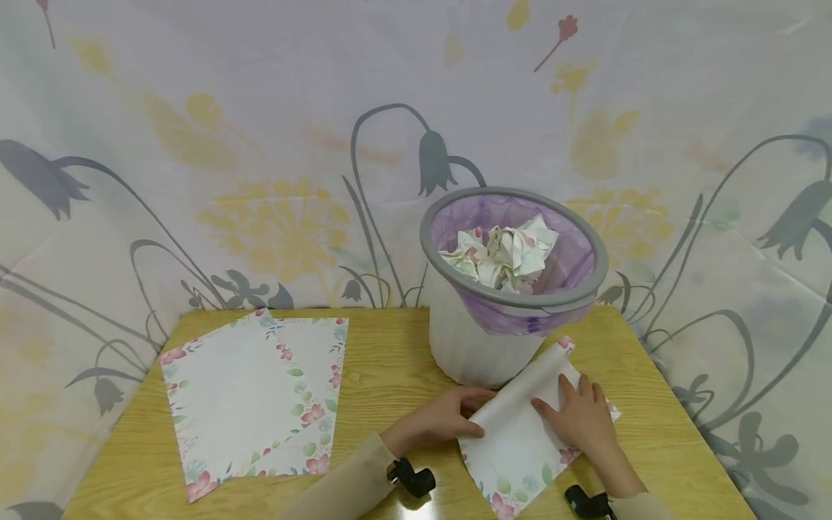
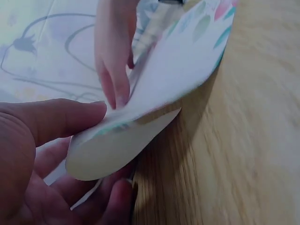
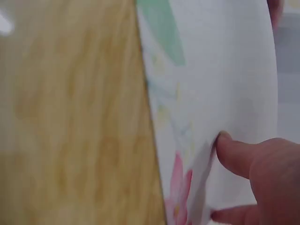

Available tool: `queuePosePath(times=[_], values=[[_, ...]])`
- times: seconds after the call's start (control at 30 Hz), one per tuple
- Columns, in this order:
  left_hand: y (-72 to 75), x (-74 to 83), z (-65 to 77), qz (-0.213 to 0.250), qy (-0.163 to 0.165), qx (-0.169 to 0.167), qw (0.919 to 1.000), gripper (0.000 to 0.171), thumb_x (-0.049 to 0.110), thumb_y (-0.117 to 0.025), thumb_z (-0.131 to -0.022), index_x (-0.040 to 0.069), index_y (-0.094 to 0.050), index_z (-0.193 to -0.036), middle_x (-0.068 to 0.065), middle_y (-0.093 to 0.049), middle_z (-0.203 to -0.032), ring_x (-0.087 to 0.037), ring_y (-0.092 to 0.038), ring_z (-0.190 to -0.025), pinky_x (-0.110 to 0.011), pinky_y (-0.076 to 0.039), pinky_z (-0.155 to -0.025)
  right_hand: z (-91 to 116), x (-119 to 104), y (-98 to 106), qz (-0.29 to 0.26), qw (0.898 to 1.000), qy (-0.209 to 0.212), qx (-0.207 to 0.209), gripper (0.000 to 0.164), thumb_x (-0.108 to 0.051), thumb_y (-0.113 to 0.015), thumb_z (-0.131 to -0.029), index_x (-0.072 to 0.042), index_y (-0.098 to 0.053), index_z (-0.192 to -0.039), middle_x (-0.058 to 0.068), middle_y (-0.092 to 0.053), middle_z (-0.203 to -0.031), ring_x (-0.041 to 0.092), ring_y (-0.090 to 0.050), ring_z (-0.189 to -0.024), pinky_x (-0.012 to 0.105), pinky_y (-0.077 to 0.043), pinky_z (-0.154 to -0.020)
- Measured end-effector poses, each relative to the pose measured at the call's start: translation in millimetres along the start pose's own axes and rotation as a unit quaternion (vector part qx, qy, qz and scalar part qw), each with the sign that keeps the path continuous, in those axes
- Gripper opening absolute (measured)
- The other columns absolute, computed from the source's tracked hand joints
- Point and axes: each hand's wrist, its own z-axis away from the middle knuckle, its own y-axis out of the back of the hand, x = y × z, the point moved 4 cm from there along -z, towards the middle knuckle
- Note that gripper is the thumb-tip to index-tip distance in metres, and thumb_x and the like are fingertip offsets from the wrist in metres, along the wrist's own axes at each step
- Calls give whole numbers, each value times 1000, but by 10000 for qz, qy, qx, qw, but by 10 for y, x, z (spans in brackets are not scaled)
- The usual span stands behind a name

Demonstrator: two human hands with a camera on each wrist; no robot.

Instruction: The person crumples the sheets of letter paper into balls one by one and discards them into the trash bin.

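Observation:
A white sheet of paper (image 1: pixel 513 422) with a border of pink flowers and green leaves lies on the table's right side, its far edge bent over into a curve. My left hand (image 1: pixel 445 419) grips the sheet's left end. In the left wrist view, the thumb (image 2: pixel 70 118) is on top of the folded paper and the other fingers are curled beneath it. Spread out, my right hand (image 1: pixel 581 419) presses on the sheet's right part. The right wrist view has its thumb (image 3: pixel 236 154) extended against the white surface.
Just behind the sheet stands a white bin (image 1: pixel 464 347) with a grey rim and purple liner. Crumpled flowered paper (image 1: pixel 520 249) fills part of it. Two overlapping flowered sheets (image 1: pixel 227 404) lie on the left of the wooden table (image 1: pixel 383 361). A patterned cloth (image 1: pixel 292 108) hangs behind.

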Motion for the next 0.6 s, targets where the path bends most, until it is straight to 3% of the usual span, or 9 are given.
queuePosePath(times=[0.13,0.27,0.37,0.53,0.6], values=[[100,-56,53,0,-24,129,9999,59,-10,-73,-81,9,-62,-136,-5,-71,-110,-8,-64,-94,-22,-52,-79,13,8,52,-299,9987,401,-17,83,-47,-65,-93,15,-41,-142,47,-31,-142,66,-31,-126,74,-29,-99],[178,-101,87,-344,-95,258,9990,56,-7,-74,-82,11,-65,-134,0,-71,-107,-5,-63,-90,-22,-52,-77,54,68,127,-780,9947,670,43,75,-21,-77,-86,15,-41,-141,43,-37,-142,61,-37,-126,70,-34,-99],[209,-130,104,-505,-94,319,9982,54,-5,-75,-83,14,-66,-133,3,-70,-106,-3,-62,-89,-22,-52,-77,86,142,183,-961,9947,292,234,77,-19,-82,-81,14,-44,-139,42,-39,-139,61,-36,-125,68,-34,-99],[217,-148,113,-467,-168,301,9983,52,-5,-75,-84,13,-67,-132,2,-72,-106,-4,-63,-89,-22,-52,-77,118,290,252,-937,9921,-778,295,104,-47,-85,-75,19,-36,-138,40,-51,-118,57,-29,-116,65,-23,-94],[213,-160,117,-340,-195,287,9988,52,-7,-75,-83,12,-67,-131,1,-72,-106,-4,-64,-90,-22,-53,-79,114,329,264,-961,9906,-933,260,102,-48,-84,-77,21,-37,-135,35,-57,-107,55,-31,-114,64,-22,-95]])
